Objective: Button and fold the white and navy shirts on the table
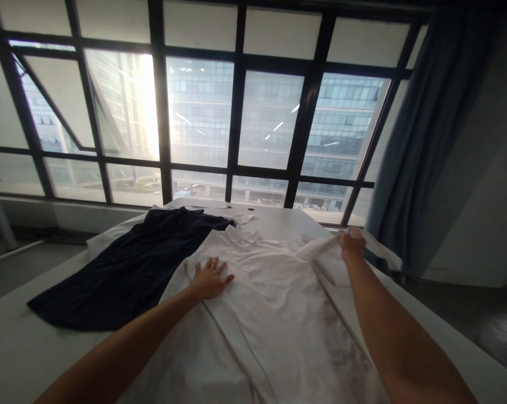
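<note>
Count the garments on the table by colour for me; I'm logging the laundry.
White garment, under the left hand and gripped at the sleeve by the right hand: 1
Dark navy garment: 1
Total: 2, both on the table.

We see a white table (9,348) running toward 12 o'clock. On it, at approx. 10 o'clock, a dark navy garment (131,269) lies flat. A white shirt (270,314) is spread at center, its edge overlapping the navy one near 11 o'clock. Its sleeve reaches to 2 o'clock.
</note>
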Motion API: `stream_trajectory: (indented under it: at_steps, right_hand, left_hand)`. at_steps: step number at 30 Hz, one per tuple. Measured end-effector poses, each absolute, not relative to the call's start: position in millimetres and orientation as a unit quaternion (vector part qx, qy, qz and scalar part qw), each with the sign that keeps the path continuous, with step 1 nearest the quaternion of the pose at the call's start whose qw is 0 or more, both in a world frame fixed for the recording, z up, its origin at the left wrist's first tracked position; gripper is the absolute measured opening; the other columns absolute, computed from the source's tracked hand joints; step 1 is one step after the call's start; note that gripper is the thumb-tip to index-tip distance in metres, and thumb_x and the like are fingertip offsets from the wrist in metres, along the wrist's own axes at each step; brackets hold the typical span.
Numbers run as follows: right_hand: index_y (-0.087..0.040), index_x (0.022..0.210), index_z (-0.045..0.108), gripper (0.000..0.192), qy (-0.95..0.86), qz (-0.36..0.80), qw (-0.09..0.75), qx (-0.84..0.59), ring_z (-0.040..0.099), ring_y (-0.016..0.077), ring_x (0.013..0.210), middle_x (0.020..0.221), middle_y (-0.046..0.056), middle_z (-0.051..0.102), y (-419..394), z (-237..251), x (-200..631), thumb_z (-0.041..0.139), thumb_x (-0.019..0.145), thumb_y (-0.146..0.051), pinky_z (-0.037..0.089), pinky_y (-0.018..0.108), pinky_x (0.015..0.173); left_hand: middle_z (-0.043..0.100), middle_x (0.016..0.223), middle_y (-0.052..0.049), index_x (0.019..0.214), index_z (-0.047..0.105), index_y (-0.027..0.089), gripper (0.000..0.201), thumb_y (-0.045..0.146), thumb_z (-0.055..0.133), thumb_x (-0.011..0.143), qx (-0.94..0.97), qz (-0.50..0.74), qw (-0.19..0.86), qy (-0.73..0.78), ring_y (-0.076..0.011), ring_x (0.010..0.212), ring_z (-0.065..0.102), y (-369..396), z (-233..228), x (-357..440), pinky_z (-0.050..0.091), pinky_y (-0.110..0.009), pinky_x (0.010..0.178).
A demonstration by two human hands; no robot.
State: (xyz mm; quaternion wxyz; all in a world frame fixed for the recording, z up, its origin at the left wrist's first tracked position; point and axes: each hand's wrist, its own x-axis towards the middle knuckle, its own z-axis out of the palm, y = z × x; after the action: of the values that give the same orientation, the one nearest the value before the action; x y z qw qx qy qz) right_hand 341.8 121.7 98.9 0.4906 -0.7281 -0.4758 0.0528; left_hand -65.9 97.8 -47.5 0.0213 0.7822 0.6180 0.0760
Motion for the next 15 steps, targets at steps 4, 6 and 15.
stream_trajectory:
  at_steps: [4, 6, 15]
  right_hand:
    - [-0.011, 0.147, 0.034, 0.060, -0.614, -0.059, 0.503, -0.605, 0.057, 0.0216, 0.107, 0.147, 0.018, 0.038, 96, 107, 277, 0.048, 0.090, -0.018, 0.049, 0.028, 0.083]
    - [-0.016, 0.147, 0.038, 0.062, -0.752, -0.060, 0.434, -0.492, 0.055, 0.0249, 0.115, 0.148, 0.014, 0.040, 67, 92, 241, 0.054, 0.087, -0.022, 0.050, 0.031, 0.088]
    - [-0.018, 0.116, 0.067, 0.042, -0.959, -0.015, 0.132, -0.251, 0.062, 0.0252, 0.107, 0.133, 0.008, 0.058, -16, 8, 187, 0.058, 0.075, -0.014, 0.048, 0.039, 0.096]
  left_hand:
    - [0.033, 0.154, -0.011, 0.140, 0.046, 0.026, 0.054, 0.051, 0.023, 0.097, 0.773, 0.181, 0.043, 0.607, -0.0319, 0.144, 0.020, 92, -32, -71, 0.011, -0.062, 0.112]
    - [0.040, 0.150, -0.013, 0.136, 0.049, 0.021, 0.058, 0.051, 0.017, 0.098, 0.736, 0.286, 0.143, 0.597, -0.0299, 0.141, 0.030, 87, -18, -78, 0.018, -0.054, 0.114]
    - [0.068, 0.104, -0.015, 0.114, 0.059, 0.016, 0.078, 0.081, 0.043, 0.076, 0.457, 0.392, 0.649, 0.466, -0.0296, 0.077, 0.071, 21, 12, -110, 0.054, -0.034, 0.056]
